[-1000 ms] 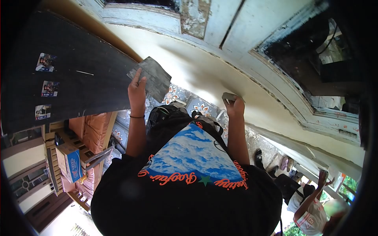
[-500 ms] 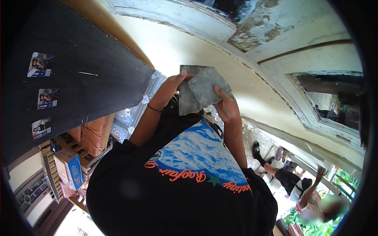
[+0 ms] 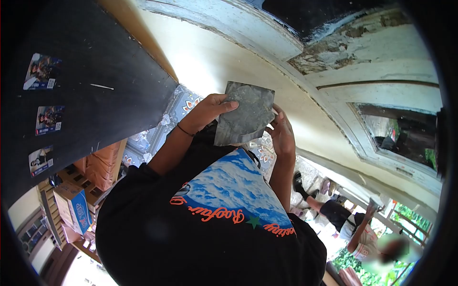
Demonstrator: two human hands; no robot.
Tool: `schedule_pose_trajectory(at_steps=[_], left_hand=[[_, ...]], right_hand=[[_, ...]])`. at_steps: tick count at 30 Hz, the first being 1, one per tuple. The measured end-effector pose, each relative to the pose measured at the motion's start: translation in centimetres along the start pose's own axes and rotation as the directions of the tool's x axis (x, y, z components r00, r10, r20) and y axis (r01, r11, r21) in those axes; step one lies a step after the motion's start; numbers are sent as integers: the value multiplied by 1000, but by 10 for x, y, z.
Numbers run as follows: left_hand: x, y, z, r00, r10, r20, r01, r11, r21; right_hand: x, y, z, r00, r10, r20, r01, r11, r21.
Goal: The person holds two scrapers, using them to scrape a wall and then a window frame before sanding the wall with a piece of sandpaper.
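Note:
A worn grey sheet (image 3: 245, 112), which looks like sandpaper, is held up in front of my chest. Its surface has paler scuffed patches, and its lower part bends. My left hand (image 3: 212, 112) is closed on its left side, thumb lying across the front and the other fingers behind. At the right edge is my right hand (image 3: 282, 133), its fingers apart and slightly curled, with fingertips right at the sheet's border. A dark band circles my left wrist. Below the sheet is my black shirt (image 3: 205, 238) with a blue cloud print.
A dark board (image 3: 95, 57) with several stickers stands on the left. Ahead runs a cream wall (image 3: 229, 52) under a peeling window frame (image 3: 329, 86). Boxes (image 3: 76, 209) sit at lower left. Another person (image 3: 358, 229) works along the wall at lower right.
The smaller, paler piece in my right hand now lies flush with the larger sheet. My right hand has loosened and shifted to the edge, and my left thumb now presses the front.

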State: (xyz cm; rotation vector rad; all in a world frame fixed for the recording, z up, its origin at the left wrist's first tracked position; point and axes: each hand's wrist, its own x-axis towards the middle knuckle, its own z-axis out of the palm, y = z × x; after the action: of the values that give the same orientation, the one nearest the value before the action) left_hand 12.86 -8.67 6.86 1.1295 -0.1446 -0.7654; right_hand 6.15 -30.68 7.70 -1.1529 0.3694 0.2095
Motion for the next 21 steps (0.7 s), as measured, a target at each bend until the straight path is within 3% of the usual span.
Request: schedule_pose_trajectory(at_steps=[1,3,5,8,9,11,12,14,16,17,18,19,21], left_hand=[[2,-4,-3,1000,1,25,-2,999,39],[0,-1,-4,999,18,30,-20,997,75],[-2,5,0,999,46,0,-46,997,57],[-9,17,-2,976,188,-114,-184,982,44],[-9,14,-8,970,205,-132,-202,979,37],[-8,7,-25,868,280,-411,-376,910,-173],[-14,15,-30,837,287,-466,-449,847,-286],[-8,4,-53,688,272,-673,-560,789,-254],[-1,-9,-76,559,285,-779,-650,734,-198],[10,-23,-91,394,292,-871,-655,755,-43],[21,-34,-105,219,302,-928,-626,773,104],[35,-42,-116,186,300,-936,-640,759,116],[65,-41,-125,-61,376,-925,-454,815,362]], right_hand=[[2,-1,3,1000,4,16,-4,1000,-10],[8,-3,17,969,34,243,-46,998,45],[23,0,18,959,97,267,-102,995,5],[41,-16,29,971,94,221,10,905,-426],[43,-30,37,966,101,239,16,897,-442],[44,-59,55,957,-195,216,290,582,-760],[44,-70,61,915,-321,245,387,525,-758],[44,-92,71,811,-462,358,543,369,-754],[39,-113,81,798,-482,362,538,298,-788],[39,-119,84,810,-479,338,503,272,-820],[42,-121,89,800,-467,377,533,263,-805],[47,-122,93,744,-542,390,599,283,-749],[54,-120,94,677,-607,416,675,288,-679]])
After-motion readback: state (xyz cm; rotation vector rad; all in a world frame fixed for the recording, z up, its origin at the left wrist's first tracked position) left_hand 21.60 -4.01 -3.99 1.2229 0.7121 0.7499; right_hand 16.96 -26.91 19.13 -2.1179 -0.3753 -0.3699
